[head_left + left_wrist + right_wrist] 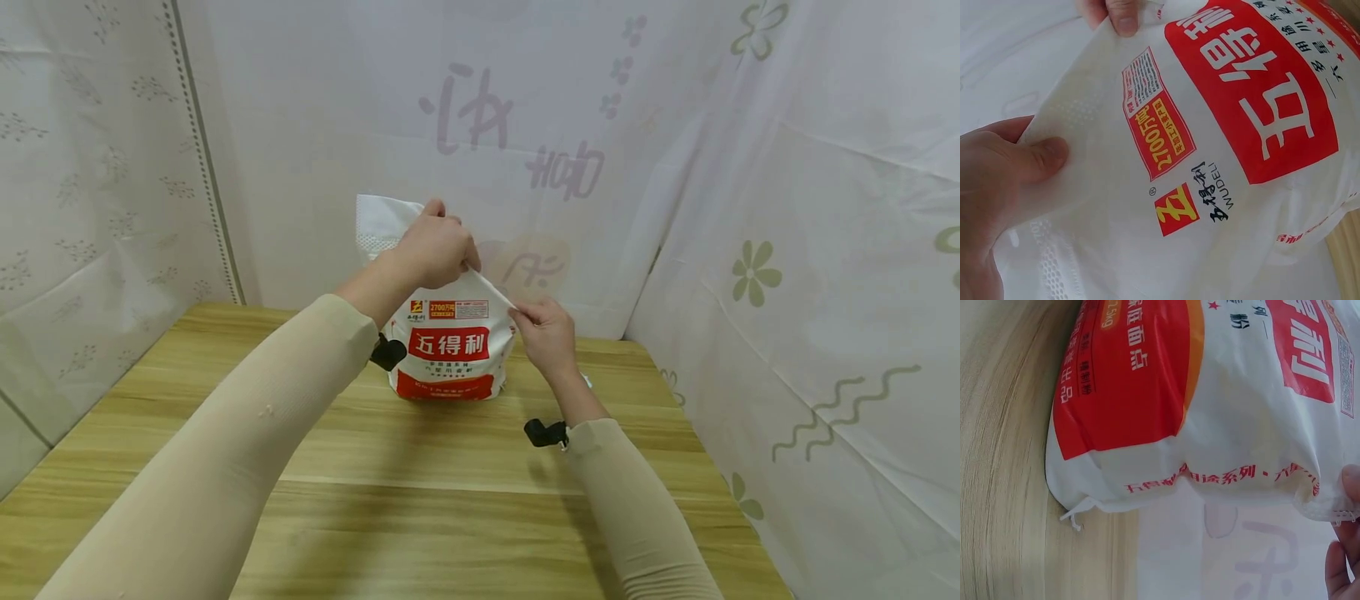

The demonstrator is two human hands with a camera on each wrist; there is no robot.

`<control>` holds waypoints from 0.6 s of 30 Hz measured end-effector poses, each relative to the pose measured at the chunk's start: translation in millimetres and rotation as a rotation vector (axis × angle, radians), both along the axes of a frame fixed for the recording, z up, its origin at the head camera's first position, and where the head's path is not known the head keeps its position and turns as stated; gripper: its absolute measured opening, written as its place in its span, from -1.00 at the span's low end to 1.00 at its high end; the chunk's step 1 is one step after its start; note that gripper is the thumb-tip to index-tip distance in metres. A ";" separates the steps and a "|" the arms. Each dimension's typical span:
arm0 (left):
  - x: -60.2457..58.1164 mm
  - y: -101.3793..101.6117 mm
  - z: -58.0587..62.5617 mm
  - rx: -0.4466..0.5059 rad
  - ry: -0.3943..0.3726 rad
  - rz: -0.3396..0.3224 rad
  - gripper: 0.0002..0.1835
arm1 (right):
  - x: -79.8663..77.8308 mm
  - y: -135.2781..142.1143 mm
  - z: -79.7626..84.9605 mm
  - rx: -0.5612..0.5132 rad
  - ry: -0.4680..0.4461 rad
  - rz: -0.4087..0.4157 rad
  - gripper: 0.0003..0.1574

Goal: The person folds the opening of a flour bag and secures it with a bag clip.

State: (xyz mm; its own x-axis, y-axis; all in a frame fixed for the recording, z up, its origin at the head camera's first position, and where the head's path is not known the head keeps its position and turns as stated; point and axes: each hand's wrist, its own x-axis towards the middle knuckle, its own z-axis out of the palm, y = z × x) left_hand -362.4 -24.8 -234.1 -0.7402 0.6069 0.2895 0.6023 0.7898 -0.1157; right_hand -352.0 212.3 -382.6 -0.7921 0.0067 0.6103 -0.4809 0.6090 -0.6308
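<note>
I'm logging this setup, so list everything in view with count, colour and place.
Bag: one, white with red print, standing on the table.
Thread: count unclear, white, at a bottom corner of the bag.
Table: one, light wood-brown, under the bag.
Cloth: count unclear, whitish with prints, behind and at both sides of the table.
Pale object: one, whitish, past the right wrist; too hidden to name.
Wrist cameras: two, black, one at each wrist.
Sleeves: two, beige, one on each arm.
Left hand: one, bare, gripping the bag's top edge.
Right hand: one, bare, pinching the bag's edge.
</note>
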 end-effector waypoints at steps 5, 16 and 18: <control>-0.2 -3.8 0.5 0.038 -0.024 -0.017 -0.74 | -1.9 2.7 -1.4 -0.078 -0.063 0.034 -0.76; -1.2 -13.1 8.0 0.108 -0.043 -0.046 -0.72 | 0.4 21.8 -5.6 -0.154 -0.164 0.058 -0.67; -1.0 -13.8 8.3 0.111 -0.050 -0.050 -0.72 | 0.6 22.1 -5.5 -0.147 -0.153 0.048 -0.70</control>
State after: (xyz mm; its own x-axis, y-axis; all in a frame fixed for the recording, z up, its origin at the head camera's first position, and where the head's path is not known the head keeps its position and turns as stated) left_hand -363.4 -38.6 -225.8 -0.7252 0.6094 0.3204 0.6440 0.7650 0.0025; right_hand -351.4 234.4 -388.1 -0.8769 0.0470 0.4784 -0.3990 0.4839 -0.7789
